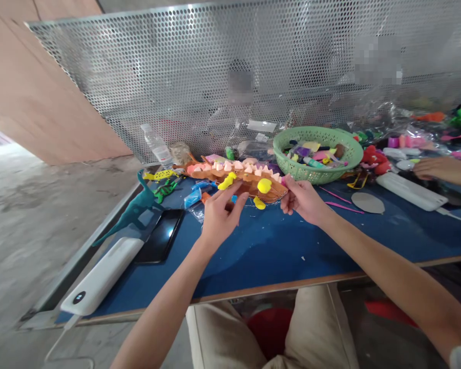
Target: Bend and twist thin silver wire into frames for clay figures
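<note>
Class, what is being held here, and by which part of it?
The orange-brown spiked model: the right grip holds its right-hand end; the left grip is at its near side.

Left hand (219,211) curved, right hand (304,201) pinched

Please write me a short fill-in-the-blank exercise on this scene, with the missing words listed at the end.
1. Between the left hand and the right hand, the rounded lumps on the brown model are ____.
2. The colour of the basket is light ____.
3. The long-necked toy dinosaur stands at the person's ____ side of the table.

Missing words: yellow; green; left.
</note>
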A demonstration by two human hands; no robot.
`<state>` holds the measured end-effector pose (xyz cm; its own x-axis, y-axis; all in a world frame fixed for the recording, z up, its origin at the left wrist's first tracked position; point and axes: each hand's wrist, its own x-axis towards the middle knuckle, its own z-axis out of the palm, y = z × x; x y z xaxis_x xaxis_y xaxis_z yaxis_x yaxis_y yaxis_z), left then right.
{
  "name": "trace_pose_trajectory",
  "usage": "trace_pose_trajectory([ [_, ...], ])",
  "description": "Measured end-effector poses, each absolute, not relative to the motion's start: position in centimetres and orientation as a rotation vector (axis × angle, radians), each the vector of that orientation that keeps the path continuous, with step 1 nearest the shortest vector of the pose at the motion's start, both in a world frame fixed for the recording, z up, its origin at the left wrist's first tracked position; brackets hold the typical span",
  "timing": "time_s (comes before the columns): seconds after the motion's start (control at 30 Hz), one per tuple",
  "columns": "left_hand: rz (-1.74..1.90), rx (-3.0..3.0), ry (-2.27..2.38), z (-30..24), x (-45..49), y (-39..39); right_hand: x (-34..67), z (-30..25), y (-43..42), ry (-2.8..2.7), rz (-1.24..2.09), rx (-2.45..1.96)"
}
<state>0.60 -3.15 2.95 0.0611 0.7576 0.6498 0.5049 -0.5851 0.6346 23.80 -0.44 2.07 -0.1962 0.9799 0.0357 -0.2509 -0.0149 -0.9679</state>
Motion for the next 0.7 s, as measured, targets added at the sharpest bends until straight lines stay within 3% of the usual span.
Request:
trace_pose_trajectory([
  [0.3,1.535,1.901,1.462,4.0,-0.1,-2.6,24.2,2.0,-0.9,-1.408,1.494,-0.549],
  [0.57,1.408,1.660,1.061,4.0,0.6,-3.1,24.4,2.0,-1.3,-1.694,1.305,-0.271],
  [0.7,1.467,1.654,1.112,4.0,0.6,-2.8,24.4,1.9,-1.3,-1.738,1.240,-0.277],
])
